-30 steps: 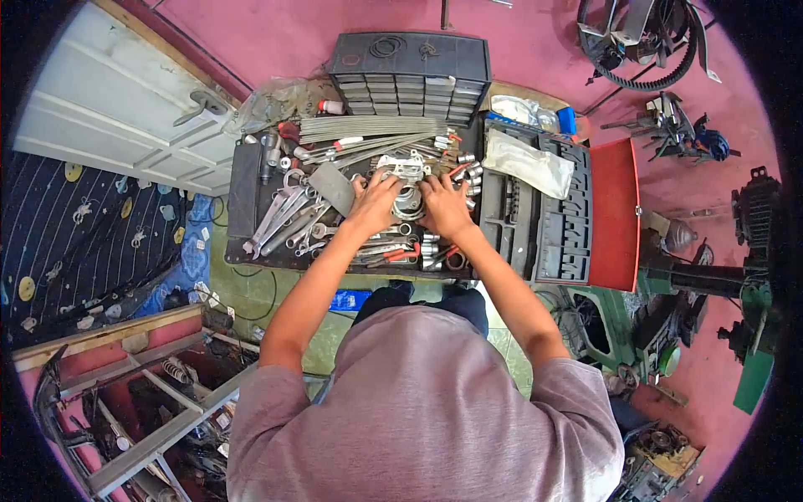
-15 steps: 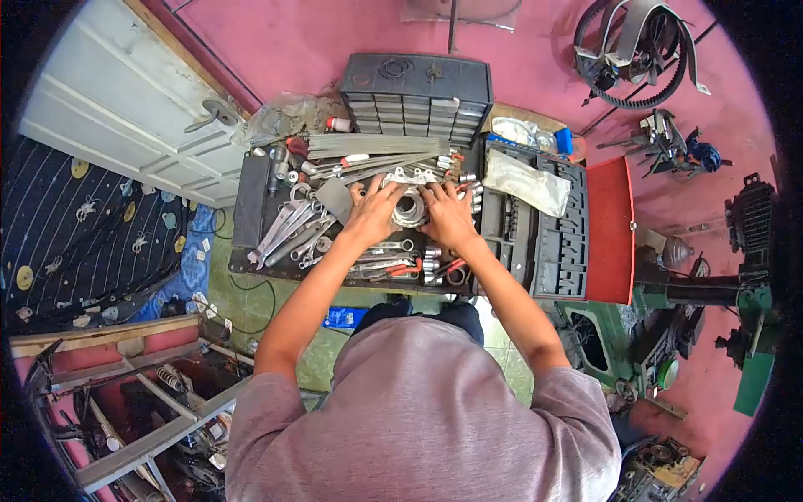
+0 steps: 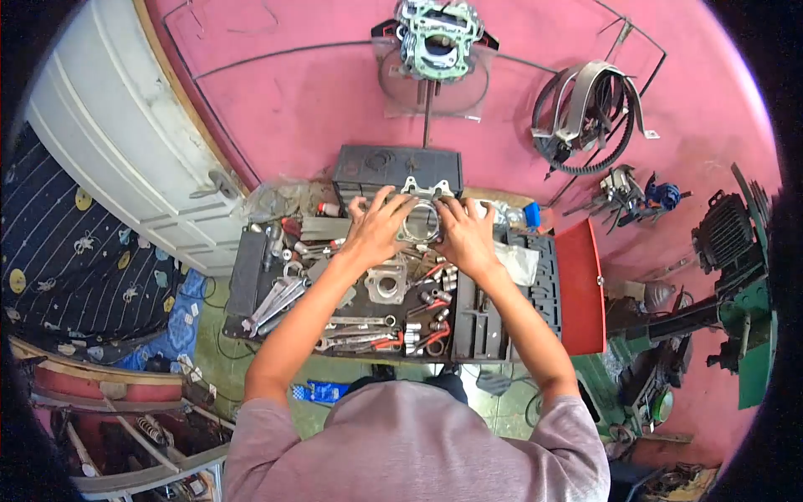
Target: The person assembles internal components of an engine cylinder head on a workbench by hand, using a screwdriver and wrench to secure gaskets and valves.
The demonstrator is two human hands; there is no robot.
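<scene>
A thin metal engine gasket (image 3: 428,192) with a large round hole is raised above the bench between my hands. My left hand (image 3: 378,227) pinches its left edge, with some fingers spread outward. Its right edge is in the fingers of my right hand (image 3: 467,238). Below, on the bench, lies a grey metal engine part (image 3: 386,285) with a round bore, apart from both hands. Several combination wrenches (image 3: 355,333) lie in front of it, and sockets (image 3: 412,336) are to its right.
Behind the hands stands a dark drawer cabinet (image 3: 397,163). An open tool case with a red lid (image 3: 583,289) is on the right. More wrenches (image 3: 280,303) lie at the left. Several green-edged gaskets (image 3: 439,42) hang on the pink wall, with belts (image 3: 585,117) to the right.
Both hands have risen and moved forward with the gasket, away from the metal part, which now shows uncovered. The camera has tilted up, showing more wall.
</scene>
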